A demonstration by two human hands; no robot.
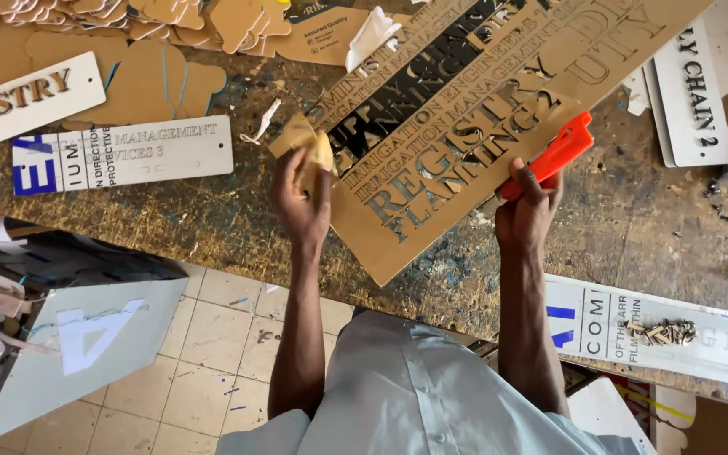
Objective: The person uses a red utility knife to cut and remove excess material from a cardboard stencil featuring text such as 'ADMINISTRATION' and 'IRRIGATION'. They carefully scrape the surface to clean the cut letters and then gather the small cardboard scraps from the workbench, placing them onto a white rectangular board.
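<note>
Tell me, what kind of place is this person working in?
Most likely a sign-making workshop. A brown board with cut-out lettering lies on a scuffed, paint-stained workbench, the right hand holds an orange utility knife against it, and finished white nameplates lie nearby.

White nameplates (pixel 124 154) and cardboard scraps (pixel 153 80) lie on the worn workbench (pixel 212 223) above a tiled floor (pixel 212 354).
</note>
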